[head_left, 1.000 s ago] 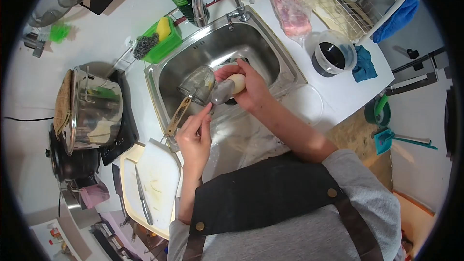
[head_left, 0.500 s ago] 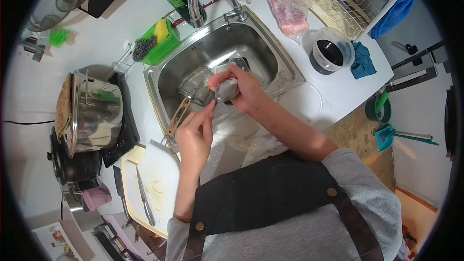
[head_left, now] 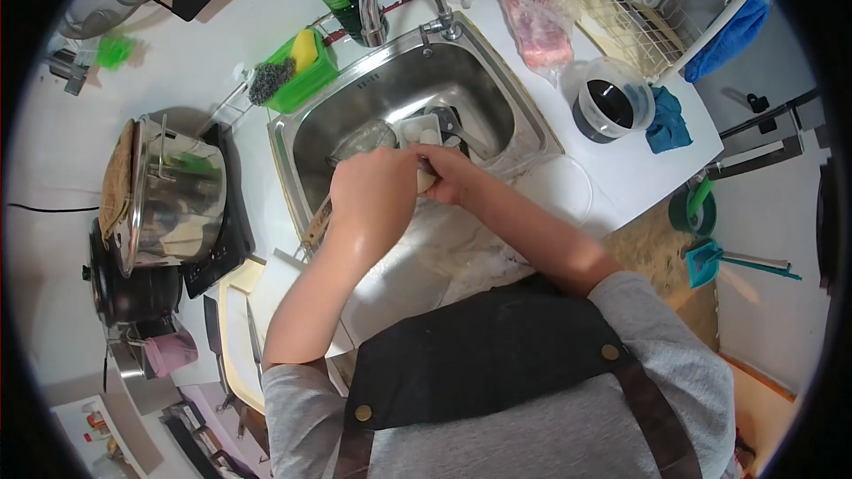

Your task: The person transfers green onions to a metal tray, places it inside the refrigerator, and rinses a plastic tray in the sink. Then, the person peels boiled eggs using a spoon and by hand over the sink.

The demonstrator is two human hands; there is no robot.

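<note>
Clamped around a pale rounded item (head_left: 426,181), the right hand (head_left: 449,174) holds it over the sink's near edge; the left hand (head_left: 373,193) covers its left side, fingers hidden, so their grip cannot be told. Which way the item's long axis points is hidden too. Beyond, in the sink (head_left: 355,89), a small white container (head_left: 421,127) holds pale rounded pieces. Far left, a green caddy (head_left: 307,90) holds a yellow sponge (head_left: 304,51) and scourer (head_left: 272,82); right, a clear tub (head_left: 641,96) holds dark liquid (head_left: 609,104).
</note>
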